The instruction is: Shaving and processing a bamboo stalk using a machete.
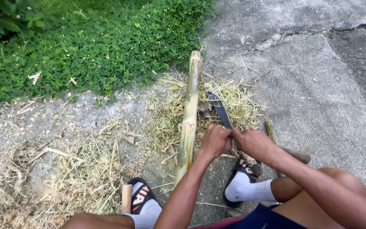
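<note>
One long green-yellow bamboo pole [189, 116] lies on cracked grey concrete [318, 85], over pale shavings [85, 169]. Beside it, a dark-bladed machete [220, 109] points away, steadied by left hand [215, 142] and right hand [254, 144], both closed on its handle.

The concrete ground [318, 85] is grey, rough and cracked at the upper right; a bed of green plants [85, 46] borders it at the upper left; dry bamboo shavings [77, 169] lie strewn across it, thickest at the lower left and around the middle; a long bamboo pole [189, 114] lies on the shavings; a short cut bamboo piece [126, 198] lies at the bottom.
</note>
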